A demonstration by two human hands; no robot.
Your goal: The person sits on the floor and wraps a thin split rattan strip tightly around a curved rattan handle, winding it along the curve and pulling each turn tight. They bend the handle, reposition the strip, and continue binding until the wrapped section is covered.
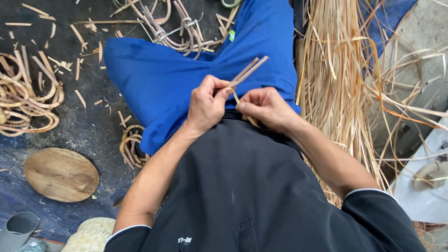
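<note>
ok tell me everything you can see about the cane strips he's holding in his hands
The cane strips are thin, flat, pale brown, looking like split rattan. Two lie side by side, pointing up and to the right over the blue trousers. The left hand pinches their lower end between thumb and fingers. The right hand holds a thinner yellowish strand running from their base. Their lower ends are hidden.

strip ends (234,95) hidden inside hands, grey cup (17,229) cropped
</note>
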